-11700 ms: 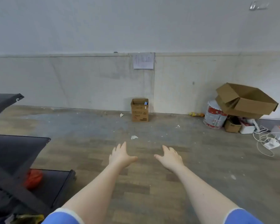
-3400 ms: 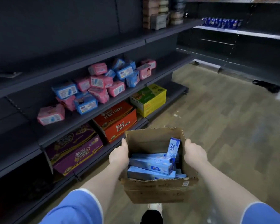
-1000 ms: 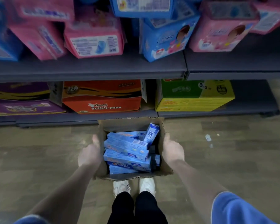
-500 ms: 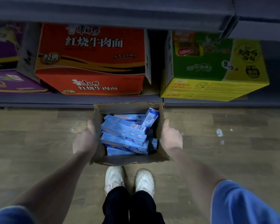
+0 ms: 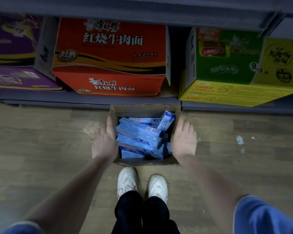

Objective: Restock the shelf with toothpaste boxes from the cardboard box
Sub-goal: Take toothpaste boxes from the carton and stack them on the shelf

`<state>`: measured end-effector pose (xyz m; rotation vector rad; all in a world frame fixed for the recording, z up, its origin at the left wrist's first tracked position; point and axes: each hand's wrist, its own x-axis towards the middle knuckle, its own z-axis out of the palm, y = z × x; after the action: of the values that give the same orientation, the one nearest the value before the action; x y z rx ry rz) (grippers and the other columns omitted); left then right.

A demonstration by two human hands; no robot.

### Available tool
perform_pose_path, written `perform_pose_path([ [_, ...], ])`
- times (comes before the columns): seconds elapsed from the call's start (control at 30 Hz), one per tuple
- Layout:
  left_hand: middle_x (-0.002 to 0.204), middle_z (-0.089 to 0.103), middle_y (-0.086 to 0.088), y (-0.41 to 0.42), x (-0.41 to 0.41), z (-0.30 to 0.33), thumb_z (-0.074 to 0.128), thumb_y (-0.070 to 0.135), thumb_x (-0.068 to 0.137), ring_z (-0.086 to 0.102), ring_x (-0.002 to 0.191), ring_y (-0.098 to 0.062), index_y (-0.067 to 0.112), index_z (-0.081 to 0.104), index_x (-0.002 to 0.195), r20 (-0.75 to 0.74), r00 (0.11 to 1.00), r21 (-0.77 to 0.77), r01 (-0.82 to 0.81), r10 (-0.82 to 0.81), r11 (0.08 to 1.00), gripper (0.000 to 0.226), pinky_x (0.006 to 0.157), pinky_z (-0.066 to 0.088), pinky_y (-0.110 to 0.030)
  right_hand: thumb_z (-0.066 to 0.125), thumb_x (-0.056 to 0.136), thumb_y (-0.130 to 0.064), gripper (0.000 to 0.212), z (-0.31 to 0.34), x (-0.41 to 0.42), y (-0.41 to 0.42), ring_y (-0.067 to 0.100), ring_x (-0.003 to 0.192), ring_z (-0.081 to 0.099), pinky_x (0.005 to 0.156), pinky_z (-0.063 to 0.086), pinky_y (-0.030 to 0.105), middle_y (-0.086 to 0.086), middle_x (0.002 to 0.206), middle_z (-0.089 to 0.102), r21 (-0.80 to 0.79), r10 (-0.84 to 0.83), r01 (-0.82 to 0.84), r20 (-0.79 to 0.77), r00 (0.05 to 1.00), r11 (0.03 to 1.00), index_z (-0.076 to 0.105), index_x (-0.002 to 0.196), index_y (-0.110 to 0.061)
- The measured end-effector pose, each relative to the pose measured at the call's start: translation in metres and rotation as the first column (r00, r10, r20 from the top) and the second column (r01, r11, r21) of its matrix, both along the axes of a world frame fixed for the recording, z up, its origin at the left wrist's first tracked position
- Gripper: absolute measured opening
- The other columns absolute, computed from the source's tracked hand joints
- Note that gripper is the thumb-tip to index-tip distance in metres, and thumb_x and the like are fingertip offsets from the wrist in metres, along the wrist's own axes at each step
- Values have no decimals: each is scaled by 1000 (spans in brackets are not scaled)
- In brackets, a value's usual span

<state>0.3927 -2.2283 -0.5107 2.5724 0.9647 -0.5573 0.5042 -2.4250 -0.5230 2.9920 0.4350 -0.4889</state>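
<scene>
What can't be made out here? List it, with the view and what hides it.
- Head view: how many toothpaste boxes there are; the upper ones cover the lower in the cardboard box.
- Head view: whether the left hand and right hand touch the box walls; the hands cover the contact.
- Head view: the upper shelves; the frame's top edge cuts them off.
- Head view: the purple carton; cut by the left edge, print blurred.

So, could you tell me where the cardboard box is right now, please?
The cardboard box sits on the floor in the middle of the head view, between the hands, just ahead of the white shoes and below the orange carton.
</scene>
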Motion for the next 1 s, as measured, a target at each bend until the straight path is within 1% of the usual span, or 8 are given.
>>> perform_pose_path([
  [0.1,157,8,-9,-2,-3,13,57,23,90,8,144,-26,16,-6,149,44,979,41,197,-199,980,87,114,18,-38,82,49,-10,79,7,-5,6,37,100,62,80,53,40,22,112,61,47,180,-183,51,982,982,55,123,-1],
  [0.17,157,6,-8,-3,-2,19,59,32,89,5,145,-24,16,-5,149,56,960,27,272,-273,962,89,116,11,-33,83,56,-17,74,15,-9,12,34,103,61,83,52,38,19,113,62,67,282,-282,-1,959,957,56,124,-3],
  [0.27,158,2,-7,-4,1,15,58,38,88,1,145,-22,17,-8,149,32,929,2,370,-370,929,92,116,2,-30,54,90,-27,63,11,-16,20,31,126,40,103,35,37,16,136,42,104,346,-331,-205,916,938,28,144,-8],
  [0.37,157,-6,-7,-7,8,-1,57,41,88,-4,145,-22,19,-15,147,-1,881,-31,473,-473,881,96,116,-3,-31,43,95,-38,65,-6,-17,24,27,127,35,105,29,35,10,138,36,62,352,-353,-341,872,934,14,147,-12],
  [0.53,157,-9,-6,-4,17,-49,67,45,79,-6,145,-23,22,-18,146,-73,855,-119,503,-513,856,111,117,0,-33,56,87,-45,77,-51,-22,29,28,124,39,101,34,37,12,138,37,6,209,-237,-494,844,971,14,144,-15],
  [0.63,156,-12,-8,-1,23,-76,73,41,75,-8,144,-26,26,-18,146,-112,823,-171,536,-557,827,117,118,1,-36,66,81,-41,92,-71,-20,27,30,119,45,97,41,39,13,134,36,30,90,-88,-564,821,996,3,146,-26],
  [0.77,155,-16,-12,-9,31,-102,78,37,71,-11,144,-28,31,-25,143,-162,746,-126,633,-646,763,126,116,-3,-42,76,71,-33,111,-88,-16,22,29,113,54,97,44,39,11,127,35,141,-10,134,-651,759,981,-6,145,-43],
  [1.0,156,-5,-16,-17,26,-127,67,14,81,3,142,-35,37,-40,127,-74,739,5,672,-670,741,119,115,2,-46,83,61,-29,108,-88,-11,13,22,108,52,93,40,30,2,117,39,273,-62,319,-664,745,908,13,141,-51],
])
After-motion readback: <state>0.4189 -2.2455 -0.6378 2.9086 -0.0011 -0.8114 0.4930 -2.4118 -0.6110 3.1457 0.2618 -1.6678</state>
